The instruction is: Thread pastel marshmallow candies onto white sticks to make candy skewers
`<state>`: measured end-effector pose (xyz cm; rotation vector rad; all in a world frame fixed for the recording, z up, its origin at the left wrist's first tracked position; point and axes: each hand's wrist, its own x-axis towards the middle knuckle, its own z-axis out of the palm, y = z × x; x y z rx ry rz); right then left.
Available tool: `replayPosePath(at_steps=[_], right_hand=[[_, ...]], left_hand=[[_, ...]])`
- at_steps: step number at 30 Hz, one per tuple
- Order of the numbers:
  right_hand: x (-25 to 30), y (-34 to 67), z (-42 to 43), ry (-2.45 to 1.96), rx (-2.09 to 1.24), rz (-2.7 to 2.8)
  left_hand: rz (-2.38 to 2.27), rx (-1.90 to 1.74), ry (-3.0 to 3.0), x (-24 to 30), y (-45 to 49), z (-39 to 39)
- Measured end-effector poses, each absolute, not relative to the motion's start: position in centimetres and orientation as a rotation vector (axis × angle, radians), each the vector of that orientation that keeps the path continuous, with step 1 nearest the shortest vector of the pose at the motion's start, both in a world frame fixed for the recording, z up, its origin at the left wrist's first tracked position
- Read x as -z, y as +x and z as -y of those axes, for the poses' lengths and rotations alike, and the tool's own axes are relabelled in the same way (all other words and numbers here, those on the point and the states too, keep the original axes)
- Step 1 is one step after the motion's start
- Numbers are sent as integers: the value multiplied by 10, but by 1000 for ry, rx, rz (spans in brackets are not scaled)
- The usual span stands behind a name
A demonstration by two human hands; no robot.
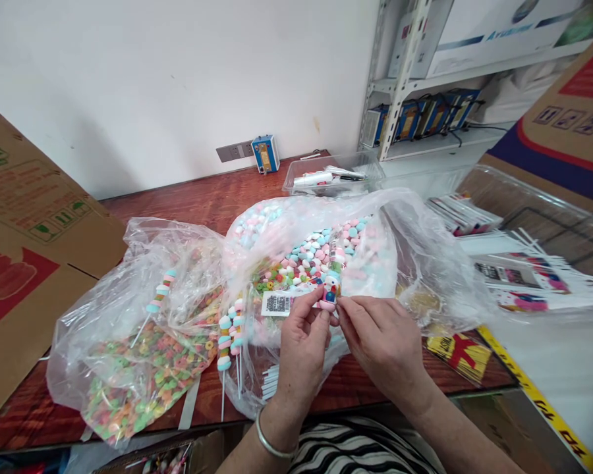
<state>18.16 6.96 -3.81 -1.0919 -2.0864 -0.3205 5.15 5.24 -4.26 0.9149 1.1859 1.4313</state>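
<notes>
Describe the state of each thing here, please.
Left hand: fingers closed on the wrapper.
Right hand: fingers at the wrapper's edge.
Middle bag: open, candy showing.
Left bag: crumpled, ring candy inside.
Lone candy stick: threaded, lying on the left bag.
Clear tray: uncovered, holding things.
Bracelet: worn.

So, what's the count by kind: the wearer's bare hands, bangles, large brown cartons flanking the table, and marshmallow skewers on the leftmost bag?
Left hand and right hand: 2
Silver bangle: 1
Left carton and right carton: 2
Marshmallow skewer: 1
Total: 6
</notes>
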Motion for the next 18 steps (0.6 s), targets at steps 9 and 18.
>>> replayPosePath(at_steps=[9,18], right_hand=[[36,179,-71,-1085,318,2099],[34,175,-74,-1117,317,2075]], left_hand=[[-1310,-1433,1188,43,47,-51],[-1321,-1496,1240,44,46,-52]])
